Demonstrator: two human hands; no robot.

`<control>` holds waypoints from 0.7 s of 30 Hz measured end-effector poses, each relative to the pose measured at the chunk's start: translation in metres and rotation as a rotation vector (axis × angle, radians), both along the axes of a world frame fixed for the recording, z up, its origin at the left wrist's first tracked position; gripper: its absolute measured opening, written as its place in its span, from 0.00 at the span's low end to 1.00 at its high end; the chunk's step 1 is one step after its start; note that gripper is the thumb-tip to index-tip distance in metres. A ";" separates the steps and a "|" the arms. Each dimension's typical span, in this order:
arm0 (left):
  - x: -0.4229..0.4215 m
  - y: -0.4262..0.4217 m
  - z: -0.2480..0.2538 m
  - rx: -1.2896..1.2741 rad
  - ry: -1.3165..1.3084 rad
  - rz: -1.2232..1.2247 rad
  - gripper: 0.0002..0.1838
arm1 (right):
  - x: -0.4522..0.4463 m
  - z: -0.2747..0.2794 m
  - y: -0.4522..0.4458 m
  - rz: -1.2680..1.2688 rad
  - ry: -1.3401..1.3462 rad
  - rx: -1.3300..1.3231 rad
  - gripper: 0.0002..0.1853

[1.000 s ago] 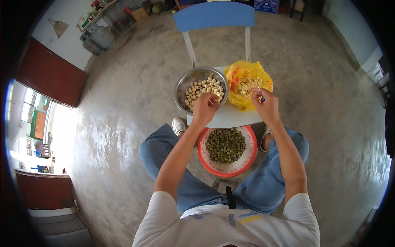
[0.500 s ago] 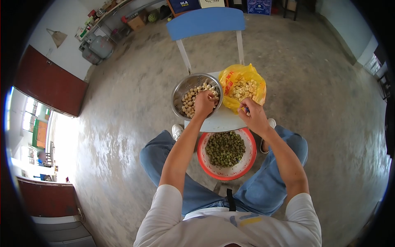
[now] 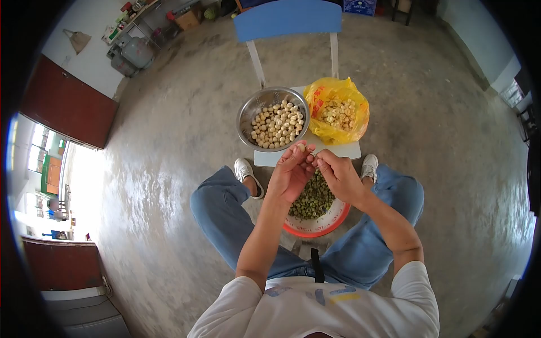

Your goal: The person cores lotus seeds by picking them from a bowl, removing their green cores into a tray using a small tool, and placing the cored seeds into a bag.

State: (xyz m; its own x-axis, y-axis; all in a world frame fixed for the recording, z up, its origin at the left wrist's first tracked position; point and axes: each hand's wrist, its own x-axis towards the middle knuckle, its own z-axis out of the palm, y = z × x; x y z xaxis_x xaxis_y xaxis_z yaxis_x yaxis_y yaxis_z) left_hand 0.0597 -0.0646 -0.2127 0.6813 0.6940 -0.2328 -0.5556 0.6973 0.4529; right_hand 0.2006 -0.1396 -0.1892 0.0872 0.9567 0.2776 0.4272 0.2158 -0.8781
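My left hand holds a small pale round seed between its fingertips, above the basin's left part. Right beside it, my right hand is pinched on something small that I cannot make out. Both hands are in front of the chair seat. On the seat stand a steel bowl of pale round seeds and a yellow plastic bag with pale split pieces. Under the hands, a red-rimmed basin holds green husks, partly hidden.
The chair's blue backrest rises behind the bowl and bag. My knees and white shoes flank the basin. Gas cylinders stand at the far left wall, near a red-brown door.
My left hand has come out of the steel bowl towards me with a seed. My right hand has moved left and down from beside the yellow bag to meet it.
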 end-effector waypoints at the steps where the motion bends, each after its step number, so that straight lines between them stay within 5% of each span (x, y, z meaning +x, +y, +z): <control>1: -0.001 -0.001 -0.001 -0.002 0.002 0.001 0.15 | -0.001 -0.003 0.001 -0.006 -0.016 0.001 0.03; 21: 0.003 -0.004 -0.004 0.099 0.137 0.088 0.07 | -0.003 -0.010 0.002 -0.008 -0.051 0.018 0.04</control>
State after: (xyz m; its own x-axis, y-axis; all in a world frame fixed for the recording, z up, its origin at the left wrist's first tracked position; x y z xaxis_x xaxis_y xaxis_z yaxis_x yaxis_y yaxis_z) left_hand 0.0632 -0.0687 -0.2167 0.5837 0.7735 -0.2469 -0.5407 0.5971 0.5926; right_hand 0.1974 -0.1379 -0.1990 0.0806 0.9509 0.2987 0.4732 0.2272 -0.8512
